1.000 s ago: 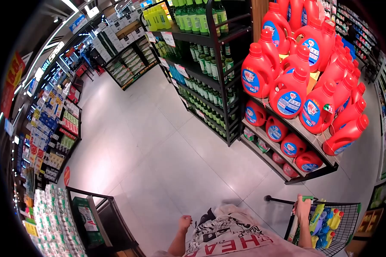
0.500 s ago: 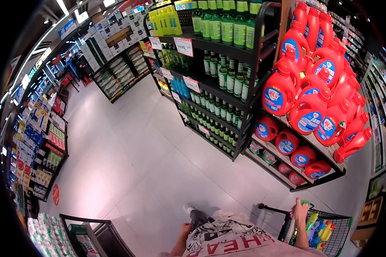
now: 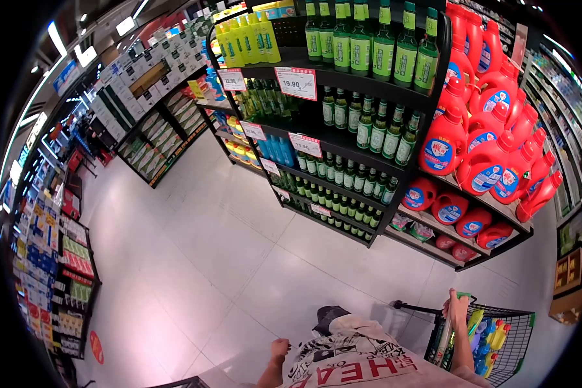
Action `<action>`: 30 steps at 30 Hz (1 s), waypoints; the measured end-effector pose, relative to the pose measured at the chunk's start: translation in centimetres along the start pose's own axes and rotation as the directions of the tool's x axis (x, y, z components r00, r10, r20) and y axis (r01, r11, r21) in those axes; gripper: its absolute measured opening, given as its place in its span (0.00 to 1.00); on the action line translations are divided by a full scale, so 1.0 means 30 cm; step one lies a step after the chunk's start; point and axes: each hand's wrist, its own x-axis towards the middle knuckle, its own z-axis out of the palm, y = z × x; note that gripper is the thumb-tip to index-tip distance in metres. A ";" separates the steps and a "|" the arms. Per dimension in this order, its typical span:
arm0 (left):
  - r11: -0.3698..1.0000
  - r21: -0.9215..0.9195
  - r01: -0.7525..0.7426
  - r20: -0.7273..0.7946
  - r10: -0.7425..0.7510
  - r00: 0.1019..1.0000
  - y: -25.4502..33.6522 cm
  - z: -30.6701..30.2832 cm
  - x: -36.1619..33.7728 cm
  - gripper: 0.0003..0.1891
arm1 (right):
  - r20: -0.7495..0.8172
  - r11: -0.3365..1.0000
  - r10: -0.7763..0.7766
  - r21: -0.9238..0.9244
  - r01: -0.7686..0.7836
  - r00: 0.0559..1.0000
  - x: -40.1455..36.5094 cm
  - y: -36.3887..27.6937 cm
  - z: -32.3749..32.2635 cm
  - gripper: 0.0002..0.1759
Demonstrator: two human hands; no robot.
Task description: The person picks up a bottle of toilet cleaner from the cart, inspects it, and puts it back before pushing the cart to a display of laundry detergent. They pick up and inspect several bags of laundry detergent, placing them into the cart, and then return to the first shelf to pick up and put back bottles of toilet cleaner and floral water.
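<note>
My right hand (image 3: 457, 306) is closed round the green-capped handle of a shopping cart (image 3: 527, 336) at the lower right. Inside the cart lie yellow-and-blue bottles (image 3: 491, 339) and a long green-and-yellow pack (image 3: 475, 321). At my left side, my left hand (image 3: 280, 350) hangs beside my printed shirt, its fingers curled in, with nothing visible in it. Ahead stands a black shelf rack (image 3: 362, 79) filled with green bottles (image 3: 361, 48) bearing light green labels. Neither hand touches the rack.
Red detergent jugs (image 3: 482, 165) are stacked on a shelf right of the rack, close to the cart. Yellow bottles (image 3: 246, 40) stand on the rack's upper left. Boxed goods (image 3: 45, 258) line the left side. Grey tile floor (image 3: 194, 239) stretches between the displays.
The bottle rack and red jugs appear larger and nearer. The cart and my right hand keep nearly the same place in view. The display at the lower left has mostly left the view.
</note>
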 end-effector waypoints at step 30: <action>0.595 0.406 -0.694 0.609 0.390 0.691 1.711 0.001 1.034 0.12 | -0.290 0.918 0.366 0.270 -0.291 0.884 -0.115 -0.596 0.942 0.24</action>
